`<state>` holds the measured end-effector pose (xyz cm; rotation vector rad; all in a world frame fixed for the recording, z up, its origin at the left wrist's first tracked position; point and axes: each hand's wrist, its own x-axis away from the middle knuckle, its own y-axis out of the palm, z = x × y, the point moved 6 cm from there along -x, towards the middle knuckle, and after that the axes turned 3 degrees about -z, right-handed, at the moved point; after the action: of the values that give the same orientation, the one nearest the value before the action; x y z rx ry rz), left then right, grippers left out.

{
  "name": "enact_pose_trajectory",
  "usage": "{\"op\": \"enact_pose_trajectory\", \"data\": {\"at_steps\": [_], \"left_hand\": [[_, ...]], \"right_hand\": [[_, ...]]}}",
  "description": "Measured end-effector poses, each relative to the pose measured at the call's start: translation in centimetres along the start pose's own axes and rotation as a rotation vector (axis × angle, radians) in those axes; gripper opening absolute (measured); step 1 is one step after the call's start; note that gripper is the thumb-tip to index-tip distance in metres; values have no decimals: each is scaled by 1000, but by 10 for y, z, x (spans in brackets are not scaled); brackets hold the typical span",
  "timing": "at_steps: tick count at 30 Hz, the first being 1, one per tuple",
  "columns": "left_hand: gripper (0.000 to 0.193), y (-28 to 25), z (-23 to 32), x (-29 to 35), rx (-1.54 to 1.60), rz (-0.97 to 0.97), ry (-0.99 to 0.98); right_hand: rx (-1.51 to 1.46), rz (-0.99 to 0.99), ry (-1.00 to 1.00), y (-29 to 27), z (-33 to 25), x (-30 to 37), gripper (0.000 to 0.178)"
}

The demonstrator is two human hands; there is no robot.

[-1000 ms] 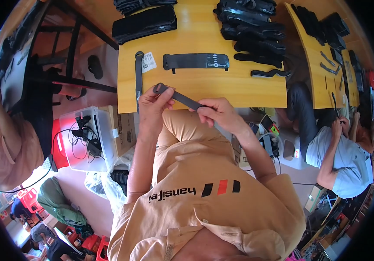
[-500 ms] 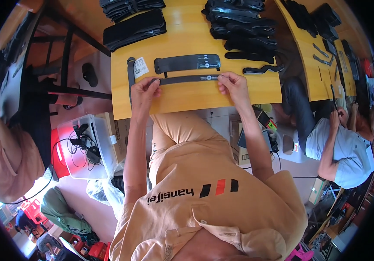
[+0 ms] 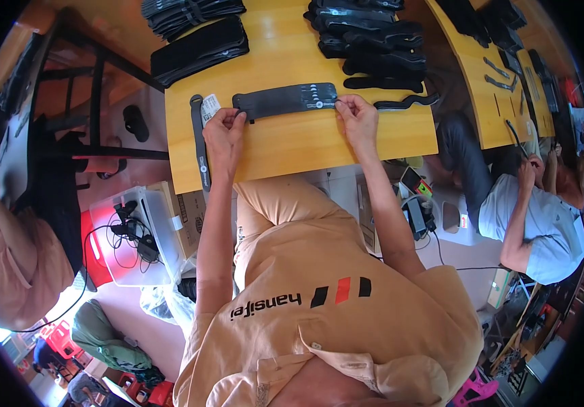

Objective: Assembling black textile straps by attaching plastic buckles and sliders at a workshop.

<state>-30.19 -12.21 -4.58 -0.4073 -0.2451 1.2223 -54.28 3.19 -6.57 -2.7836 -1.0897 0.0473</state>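
Observation:
A fanned stack of dark grey straps (image 3: 281,101) with small white prints lies in front of me on the table. My left hand (image 3: 224,136) pinches at its left end, and my right hand (image 3: 358,122) pinches at its right end. The strap between my fingers lies along the stack's near edge, so I cannot tell it apart from the others. Left of my left hand, a single strap (image 3: 199,146) with a loop at its far end points toward me. A white label (image 3: 210,104) sits beside it, partly behind that hand.
Black strap bundles (image 3: 200,53) are piled at the far left of the yellow table (image 3: 292,146), with more strap piles (image 3: 373,41) at the far right. A wavy black strap (image 3: 407,102) lies right of my hand. Co-workers sit on both sides; one wears a light blue shirt (image 3: 533,227).
Both hands have moved slightly away from me, bringing the held strap from in front of the stack up onto it. The view has shifted a little.

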Motion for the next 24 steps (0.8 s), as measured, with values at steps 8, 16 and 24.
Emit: {"op": "enact_pose_trajectory", "data": {"at_steps": [8,16,24], "left_hand": [[20,-1,-1,-1,-41,12,-56],[20,0,1,-1,-83,2,-87],[17,3,-9,-4,-35,7,-88]], "right_hand": [[129,20,-16,1,5,0,10],[129,87,-79,1,0,3,9],[154,134,-141,4,-9,5,9]]}}
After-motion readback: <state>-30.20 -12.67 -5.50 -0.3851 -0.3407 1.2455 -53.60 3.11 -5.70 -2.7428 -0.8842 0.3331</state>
